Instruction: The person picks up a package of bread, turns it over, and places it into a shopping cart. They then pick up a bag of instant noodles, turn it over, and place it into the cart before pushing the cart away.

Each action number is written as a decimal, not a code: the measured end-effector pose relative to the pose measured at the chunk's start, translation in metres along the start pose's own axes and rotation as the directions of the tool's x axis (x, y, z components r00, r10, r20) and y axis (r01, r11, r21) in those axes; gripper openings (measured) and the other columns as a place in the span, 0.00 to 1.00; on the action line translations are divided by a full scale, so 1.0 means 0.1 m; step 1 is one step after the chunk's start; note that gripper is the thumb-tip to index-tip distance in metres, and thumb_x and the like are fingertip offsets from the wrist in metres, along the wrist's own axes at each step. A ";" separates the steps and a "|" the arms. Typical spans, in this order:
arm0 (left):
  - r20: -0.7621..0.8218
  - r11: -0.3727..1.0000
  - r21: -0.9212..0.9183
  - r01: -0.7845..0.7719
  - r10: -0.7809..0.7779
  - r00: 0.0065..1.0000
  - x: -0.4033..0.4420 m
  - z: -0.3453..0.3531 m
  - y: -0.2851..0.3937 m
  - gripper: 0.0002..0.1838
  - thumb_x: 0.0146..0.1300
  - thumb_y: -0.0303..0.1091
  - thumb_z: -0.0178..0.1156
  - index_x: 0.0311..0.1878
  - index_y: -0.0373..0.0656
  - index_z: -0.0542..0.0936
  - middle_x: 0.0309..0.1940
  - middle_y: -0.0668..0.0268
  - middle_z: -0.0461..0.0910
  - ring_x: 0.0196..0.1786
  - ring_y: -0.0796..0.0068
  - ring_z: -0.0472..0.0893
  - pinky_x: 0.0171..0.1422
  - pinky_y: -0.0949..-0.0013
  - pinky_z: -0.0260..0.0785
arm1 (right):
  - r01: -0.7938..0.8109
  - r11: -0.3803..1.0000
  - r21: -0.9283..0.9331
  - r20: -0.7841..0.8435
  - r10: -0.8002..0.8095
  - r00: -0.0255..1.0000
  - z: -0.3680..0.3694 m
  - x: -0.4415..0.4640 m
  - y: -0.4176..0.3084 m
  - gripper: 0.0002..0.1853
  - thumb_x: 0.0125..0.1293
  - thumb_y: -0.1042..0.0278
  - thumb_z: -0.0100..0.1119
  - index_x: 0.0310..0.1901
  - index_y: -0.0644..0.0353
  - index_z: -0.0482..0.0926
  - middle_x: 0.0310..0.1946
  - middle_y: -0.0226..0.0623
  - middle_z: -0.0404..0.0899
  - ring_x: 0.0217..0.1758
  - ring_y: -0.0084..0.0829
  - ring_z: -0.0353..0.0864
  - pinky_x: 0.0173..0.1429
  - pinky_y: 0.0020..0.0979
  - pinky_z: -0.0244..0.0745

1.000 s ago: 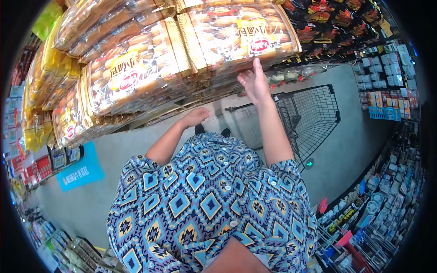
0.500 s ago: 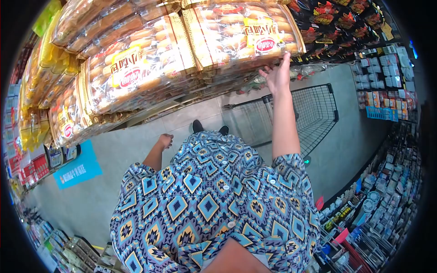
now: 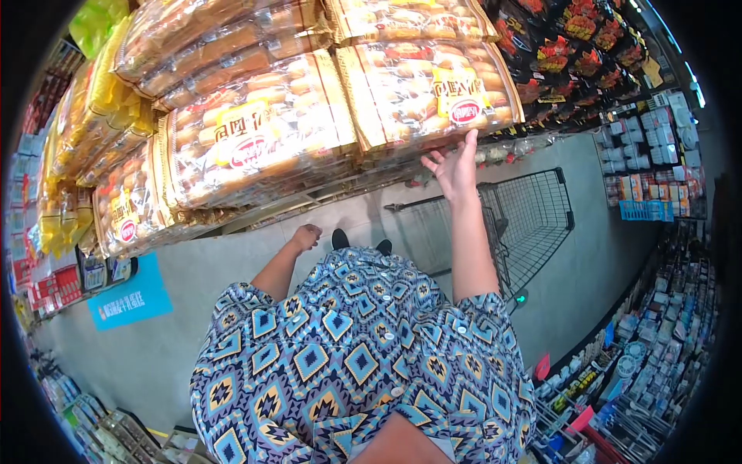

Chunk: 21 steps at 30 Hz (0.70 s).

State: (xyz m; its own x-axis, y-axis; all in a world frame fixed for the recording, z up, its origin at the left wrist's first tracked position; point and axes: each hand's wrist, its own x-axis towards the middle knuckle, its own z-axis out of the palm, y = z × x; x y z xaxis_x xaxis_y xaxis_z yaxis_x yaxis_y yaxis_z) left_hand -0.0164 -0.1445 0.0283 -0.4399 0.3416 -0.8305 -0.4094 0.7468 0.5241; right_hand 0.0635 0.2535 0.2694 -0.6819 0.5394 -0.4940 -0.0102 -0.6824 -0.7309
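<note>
From my end I've got the right hand [image 3: 456, 170] raised at the lower front edge of the right bread pack [image 3: 433, 89]; one digit points up at that edge, the others are bent and spread away from it, so fingers apart, clamped on nothing; whether skin actually meets the wrapper I can't tell. That pack lies on the upper part of the display, red oval label facing me, side by side with the left bread pack [image 3: 259, 131], their gold borders nearly meeting; more bread packs [image 3: 224, 62] are stacked behind. My left hand [image 3: 307, 237] hangs low, well apart from the packs, above the floor [image 3: 216, 271]; fingers loosely curled, nothing visible in them; can't tell if thumb and fingers meet. Shopping cart [image 3: 529, 224] stands beyond the right forearm, partly hidden by it; black packages [image 3: 568, 58] sit right of the bread, yellow bags [image 3: 73, 182] at far left; blue sign [image 3: 130, 298] below those, small print too blurred to read; dark shoes [image 3: 340, 240] show past the hem of the patterned shirt [image 3: 363, 356]; blue basket [image 3: 646, 210] with a crowded rack [image 3: 657, 143] above it, far right.
</note>
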 end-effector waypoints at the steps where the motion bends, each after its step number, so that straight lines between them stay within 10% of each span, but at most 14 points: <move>1: 0.000 0.999 0.041 0.014 -0.014 1.000 0.00 0.00 0.00 0.17 0.62 0.41 0.55 0.47 0.40 0.81 0.33 0.64 0.80 0.29 0.71 0.79 0.29 0.66 0.71 | 0.023 1.000 -0.009 0.045 -0.022 0.999 0.01 0.06 -0.03 0.59 0.56 0.17 0.43 0.75 0.53 0.33 0.73 0.57 0.37 0.72 0.52 0.49 0.68 0.54 0.55; 4: 0.014 0.990 0.141 0.002 -0.004 1.000 -0.04 0.00 0.15 0.18 0.62 0.42 0.55 0.44 0.37 0.81 0.30 0.64 0.79 0.27 0.74 0.78 0.31 0.67 0.71 | 0.031 0.999 0.006 0.050 -0.031 0.998 0.00 0.11 -0.10 0.57 0.57 0.17 0.43 0.75 0.51 0.38 0.73 0.56 0.38 0.72 0.53 0.48 0.70 0.54 0.51; 10: 0.157 0.699 -0.086 -0.710 0.714 0.683 -0.62 0.54 1.62 0.16 0.71 0.37 0.55 0.55 0.35 0.77 0.45 0.64 0.81 0.46 0.79 0.79 0.54 0.71 0.72 | 0.056 0.997 0.061 -0.119 -0.048 0.992 -0.30 0.02 -0.26 0.68 0.51 0.14 0.45 0.73 0.58 0.20 0.74 0.62 0.27 0.77 0.57 0.36 0.70 0.57 0.50; 21: 0.261 0.539 -0.083 -0.838 0.824 0.504 -0.81 0.83 2.83 0.22 0.74 0.40 0.49 0.64 0.36 0.71 0.58 0.61 0.77 0.58 0.72 0.76 0.63 0.68 0.67 | 0.122 0.989 0.084 -0.069 -0.116 0.991 -0.32 0.15 -0.56 0.55 0.57 0.16 0.34 0.75 0.52 0.45 0.74 0.45 0.47 0.74 0.50 0.47 0.73 0.58 0.40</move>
State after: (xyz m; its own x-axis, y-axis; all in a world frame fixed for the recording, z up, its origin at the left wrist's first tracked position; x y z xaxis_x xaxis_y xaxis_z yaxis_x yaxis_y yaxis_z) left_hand -0.0301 0.0866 0.2284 -0.3504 0.9359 -0.0359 0.0820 0.0689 0.9942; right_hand 0.0771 0.3161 0.2877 -0.6238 0.6480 -0.4369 -0.1550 -0.6506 -0.7435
